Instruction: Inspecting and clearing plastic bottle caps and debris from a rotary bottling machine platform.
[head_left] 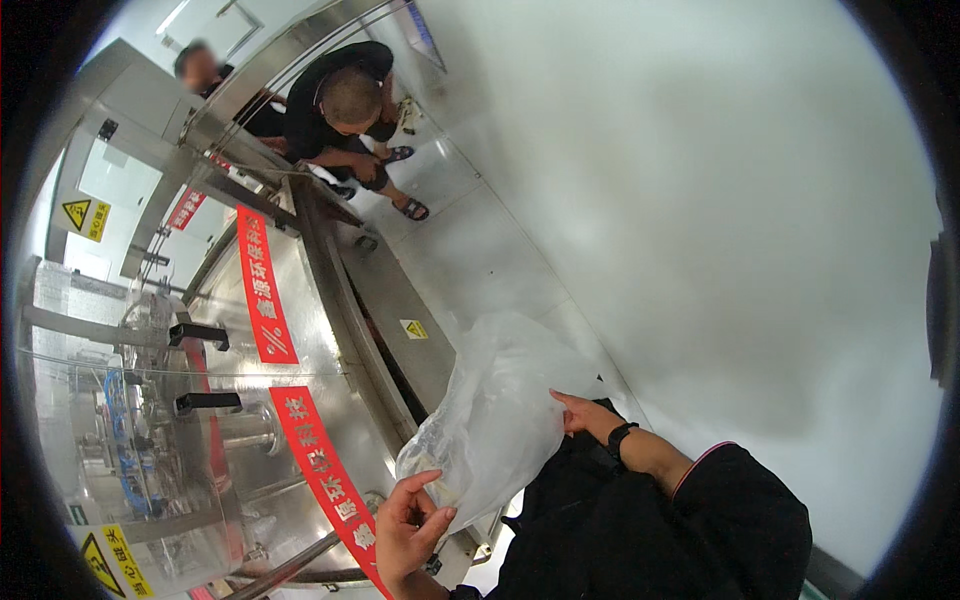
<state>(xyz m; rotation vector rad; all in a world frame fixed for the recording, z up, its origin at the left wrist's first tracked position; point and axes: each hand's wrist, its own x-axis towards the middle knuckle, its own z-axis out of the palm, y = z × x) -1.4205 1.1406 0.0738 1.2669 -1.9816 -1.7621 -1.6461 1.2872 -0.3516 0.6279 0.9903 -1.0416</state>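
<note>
A large translucent plastic bag (505, 405) hangs in front of my body, bulging and creased, held up between both hands. At its lower left edge, my left hand (408, 528) is closed on the film, with the thumb and index finger curled around the rim. My right hand (585, 415) grips the bag's right edge; some of its fingers are hidden behind the film. A dark watch or band (620, 438) circles my right wrist. Something pale shows faintly through the bag near my left hand, too unclear to name.
A stainless steel machine (320, 350) with red lettered strips, black handles (208, 402) and a clear guard (75, 400) fills the left. Two people in dark clothes, one bent over (345, 110), are at the far end. A white wall (740, 220) rises on the right.
</note>
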